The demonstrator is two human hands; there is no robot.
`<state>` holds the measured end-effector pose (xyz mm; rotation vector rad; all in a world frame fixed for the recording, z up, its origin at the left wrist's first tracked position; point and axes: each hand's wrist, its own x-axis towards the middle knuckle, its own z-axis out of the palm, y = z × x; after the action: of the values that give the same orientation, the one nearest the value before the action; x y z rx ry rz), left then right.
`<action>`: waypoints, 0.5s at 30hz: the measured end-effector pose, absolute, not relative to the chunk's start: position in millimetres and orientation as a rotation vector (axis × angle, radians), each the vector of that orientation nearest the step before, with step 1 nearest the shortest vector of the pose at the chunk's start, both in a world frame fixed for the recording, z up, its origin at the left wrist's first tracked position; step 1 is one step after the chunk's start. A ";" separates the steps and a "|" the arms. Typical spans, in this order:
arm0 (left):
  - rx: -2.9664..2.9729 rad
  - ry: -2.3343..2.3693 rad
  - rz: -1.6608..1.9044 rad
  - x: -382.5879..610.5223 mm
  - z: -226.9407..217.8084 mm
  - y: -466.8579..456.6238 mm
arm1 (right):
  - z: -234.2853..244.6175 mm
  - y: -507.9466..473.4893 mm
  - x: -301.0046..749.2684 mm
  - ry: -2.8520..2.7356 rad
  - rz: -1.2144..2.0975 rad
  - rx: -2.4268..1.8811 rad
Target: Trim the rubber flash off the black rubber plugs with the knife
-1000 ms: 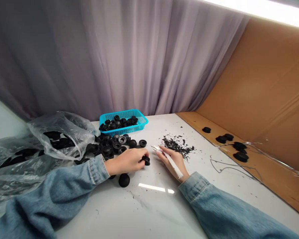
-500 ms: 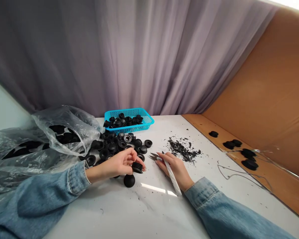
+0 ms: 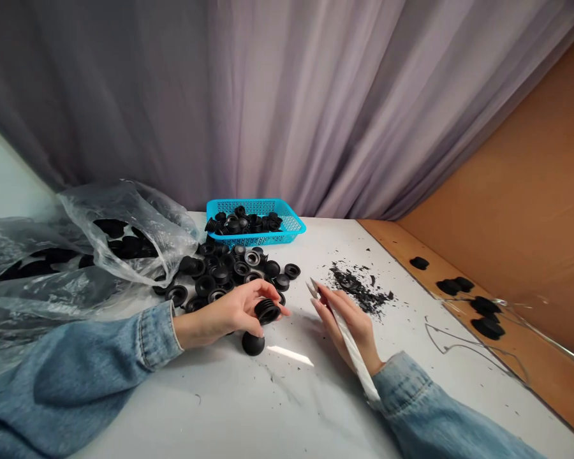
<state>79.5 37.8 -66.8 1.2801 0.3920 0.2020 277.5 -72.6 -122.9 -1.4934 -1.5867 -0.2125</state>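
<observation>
Between the thumb and fingers of my left hand [image 3: 229,311] is a black ribbed plug [image 3: 266,312], held tilted just above the table. A round-topped black plug [image 3: 253,343] lies on the white surface right below that hand. My right hand [image 3: 353,325] is closed around a pair of snips [image 3: 356,363] with white-wrapped handles, a little to the right. Their pointed blades aim up and left, close together and apart from the held plug. Behind my left hand spreads a loose heap of similar black plugs [image 3: 221,275].
A blue perforated basket [image 3: 253,240] with black plugs stands at the back. Left is a clear plastic bag [image 3: 129,217] with more black pieces. Black trimmings [image 3: 358,287] lie beyond my right hand. Several black plugs [image 3: 488,328] and a bent wire [image 3: 444,349] lie at the right.
My right hand has drawn back to the right with the snips, whose blades are now closer together. The plug in my left hand has turned, and the camera view has shifted slightly.
</observation>
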 end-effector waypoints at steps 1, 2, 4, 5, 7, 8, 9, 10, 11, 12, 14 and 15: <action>1.276 0.399 0.202 79.8 -67.9 36.8 | -120.0 -75.4 271.5 -1.538 -0.184 -1.449; 1.271 0.405 0.208 80.1 -69.3 35.8 | -117.6 -78.2 265.1 -1.520 -0.141 -1.408; 1.244 0.412 0.233 80.6 -72.4 34.0 | -114.7 -82.7 252.7 -1.504 -0.077 -1.350; 1.217 0.413 0.236 80.7 -73.4 33.2 | -114.2 -84.2 247.7 -1.509 -0.044 -1.341; 1.154 0.421 0.211 80.5 -73.4 32.0 | -114.3 -85.2 241.8 -1.510 -0.001 -1.345; 1.129 0.432 0.189 80.2 -72.5 31.7 | -114.6 -84.9 241.0 -1.506 0.003 -1.353; 1.109 0.445 0.168 80.0 -71.2 31.5 | -115.0 -84.3 241.3 -1.496 -0.006 -1.359; 1.089 0.458 0.153 80.0 -69.8 31.5 | -115.3 -83.6 242.3 -1.483 -0.020 -1.363; 1.061 0.466 0.153 80.1 -68.5 31.7 | -115.6 -82.9 243.8 -1.471 -0.034 -1.365; 1.022 0.467 0.163 80.4 -67.6 32.0 | -115.9 -82.5 245.4 -1.459 -0.040 -1.367; 0.927 0.442 0.189 81.6 -67.1 33.1 | -116.1 -82.5 247.7 -1.445 -0.024 -1.372; 0.886 0.423 0.197 82.2 -67.4 33.7 | -116.2 -82.8 248.3 -1.442 -0.013 -1.372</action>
<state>82.2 33.7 -67.4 0.8861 0.4229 0.1973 248.3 -82.8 -116.2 -1.3725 -1.4416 -0.0129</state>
